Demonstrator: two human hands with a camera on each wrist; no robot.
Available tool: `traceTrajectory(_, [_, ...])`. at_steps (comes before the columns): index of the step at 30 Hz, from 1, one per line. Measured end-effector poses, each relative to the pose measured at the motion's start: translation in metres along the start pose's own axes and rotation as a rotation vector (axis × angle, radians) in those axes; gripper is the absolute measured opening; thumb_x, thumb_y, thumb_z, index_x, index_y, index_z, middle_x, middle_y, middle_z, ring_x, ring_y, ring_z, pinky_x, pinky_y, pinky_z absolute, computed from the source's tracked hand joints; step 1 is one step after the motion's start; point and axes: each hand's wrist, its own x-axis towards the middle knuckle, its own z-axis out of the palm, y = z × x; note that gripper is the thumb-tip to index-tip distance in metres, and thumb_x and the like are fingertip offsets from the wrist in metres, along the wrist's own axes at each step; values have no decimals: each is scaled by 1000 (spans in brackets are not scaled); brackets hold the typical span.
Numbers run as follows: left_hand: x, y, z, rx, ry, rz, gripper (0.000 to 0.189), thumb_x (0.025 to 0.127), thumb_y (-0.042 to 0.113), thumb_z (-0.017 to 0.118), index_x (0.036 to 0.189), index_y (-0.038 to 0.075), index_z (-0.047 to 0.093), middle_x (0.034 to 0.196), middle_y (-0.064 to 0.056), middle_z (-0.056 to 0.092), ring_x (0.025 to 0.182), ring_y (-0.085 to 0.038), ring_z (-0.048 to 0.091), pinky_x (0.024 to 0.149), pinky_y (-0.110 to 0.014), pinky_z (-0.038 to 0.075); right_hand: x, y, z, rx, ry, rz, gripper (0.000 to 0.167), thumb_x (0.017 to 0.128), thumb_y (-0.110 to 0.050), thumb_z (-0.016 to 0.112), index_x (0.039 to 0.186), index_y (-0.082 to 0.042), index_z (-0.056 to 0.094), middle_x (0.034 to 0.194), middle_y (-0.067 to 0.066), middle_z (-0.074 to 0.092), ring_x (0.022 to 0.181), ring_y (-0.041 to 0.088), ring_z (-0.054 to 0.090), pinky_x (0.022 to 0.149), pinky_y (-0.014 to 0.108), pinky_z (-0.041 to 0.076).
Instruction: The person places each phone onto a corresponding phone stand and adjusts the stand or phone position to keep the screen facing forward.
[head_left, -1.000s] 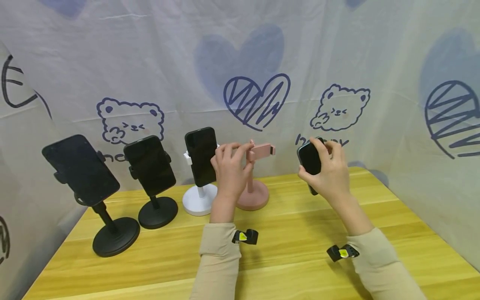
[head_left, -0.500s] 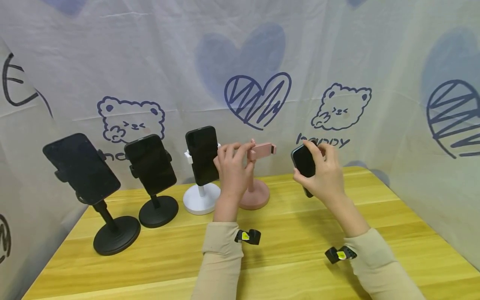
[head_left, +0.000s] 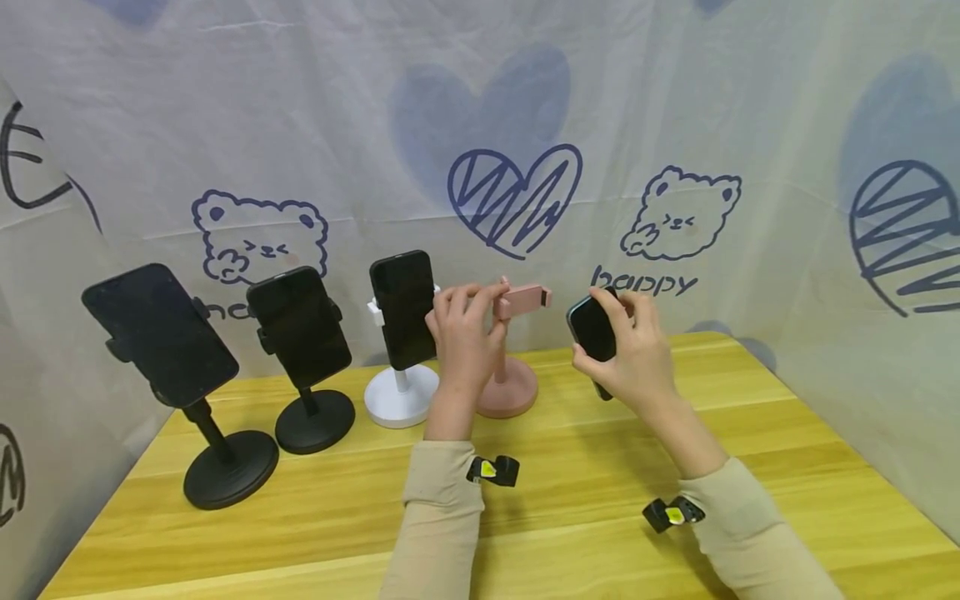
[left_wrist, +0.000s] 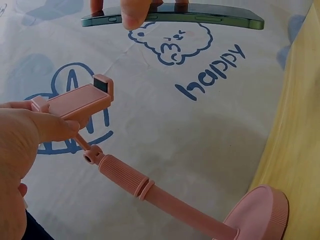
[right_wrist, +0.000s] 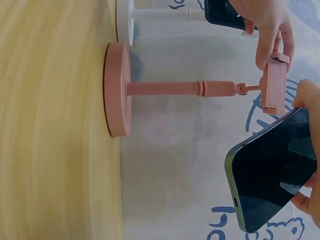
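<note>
My left hand [head_left: 465,337] grips the left end of the clamp of a pink phone stand [head_left: 522,302], thumb and fingers on either side. In the left wrist view the holder [left_wrist: 80,101] tilts on its jointed neck, nothing between its ends. My right hand [head_left: 641,354] holds a dark-screened smartphone [head_left: 592,327] by its edges, raised over the table to the right of the stand. The right wrist view shows the phone [right_wrist: 270,170] slanted, its upper corner close to the lower end of the clamp [right_wrist: 274,85]. The stand's round base [head_left: 512,393] rests on the table.
Left of the pink stand, a white stand [head_left: 390,408] and two black stands [head_left: 315,421] each hold a phone. All stand in a row on the wooden table [head_left: 570,517]. Behind hangs a pale curtain [head_left: 337,108] with printed hearts and bears.
My right hand has carried the smartphone leftward and slightly down, closer to the pink stand. My left hand keeps its grip on the clamp, nearly still.
</note>
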Motion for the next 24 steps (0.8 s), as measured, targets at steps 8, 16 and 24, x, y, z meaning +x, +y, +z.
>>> traceTrajectory(8, [0,-1,0,-16,-29,45,30,87,21,74,116,22,70,111,-5,63,111,-26,47,96,-50,35,-4,2,0,42,15,15,72,71,-32,72,137,-16,48,113,23,47,94,33,48,69,48,50])
traceTrajectory(16, [0,-6,-2,3,-12,70,30,86,23,75,116,22,71,111,-4,64,110,-27,48,97,-52,35,1,-2,3,68,26,38,72,71,-32,73,137,-17,48,114,23,47,96,33,48,70,49,50])
traceTrajectory(24, [2,-8,-4,0,-30,66,31,87,24,74,117,23,70,112,-4,64,111,-26,47,96,-52,35,11,-9,5,99,42,71,72,72,-31,74,137,-17,48,115,24,48,98,35,48,74,51,50])
